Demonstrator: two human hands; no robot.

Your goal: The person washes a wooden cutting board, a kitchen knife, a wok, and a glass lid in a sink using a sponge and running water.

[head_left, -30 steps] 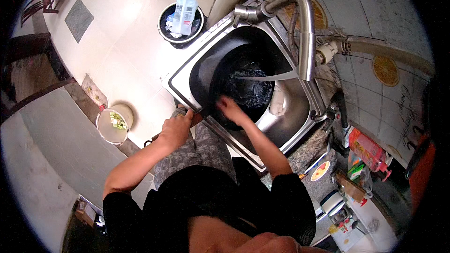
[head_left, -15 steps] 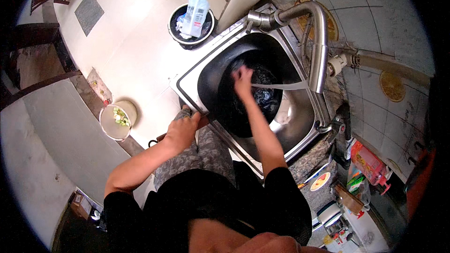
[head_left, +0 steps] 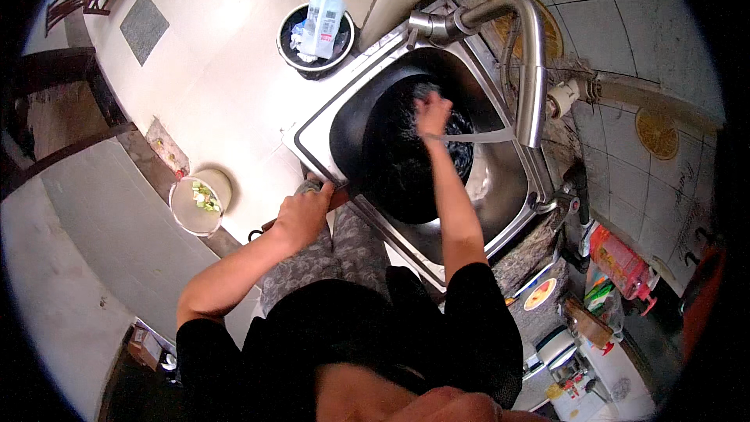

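A blue bag [head_left: 322, 22] has print. The left hand [head_left: 303, 212] grips a round black wok [head_left: 394, 168] by its brown handle [head_left: 339, 198]. I can't tell if the right hand [head_left: 432, 115] inside is open.

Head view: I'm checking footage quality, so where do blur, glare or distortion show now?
Head view, middle: right hand blurred, round black pan too dark for much detail; head view, right of it: glare on the silver metal sink; head view, upper left: pale tiled floor almost washed out; head view, edges: lines bow, corners black.
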